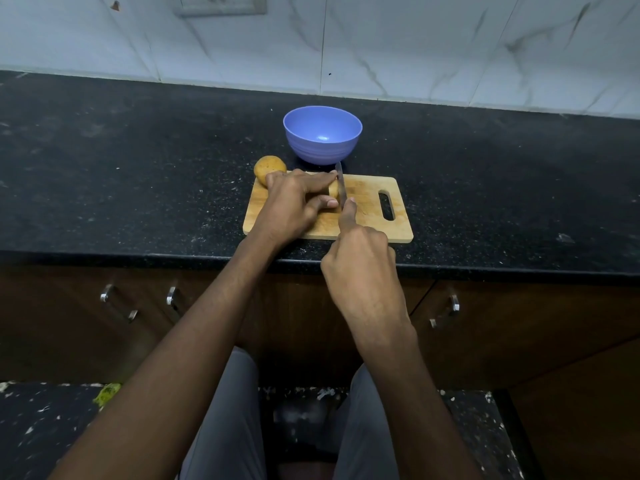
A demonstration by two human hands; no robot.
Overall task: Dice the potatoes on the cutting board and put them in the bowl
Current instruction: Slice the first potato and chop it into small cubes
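A wooden cutting board [374, 223] lies on the black counter. My left hand [294, 202] grips a potato [333, 190] on the board, and only the potato's right end shows past my fingers. My right hand [360, 261] holds a knife [341, 183], index finger stretched along its spine, the blade standing against the potato's exposed end. A second, whole potato [268, 168] sits at the board's far left corner. An empty blue bowl [322, 135] stands just behind the board.
The black speckled counter [138, 168] runs left and right, with a marble-patterned wall behind. Its front edge is just below the board. Dark cabinet doors with metal handles [119, 303] are underneath.
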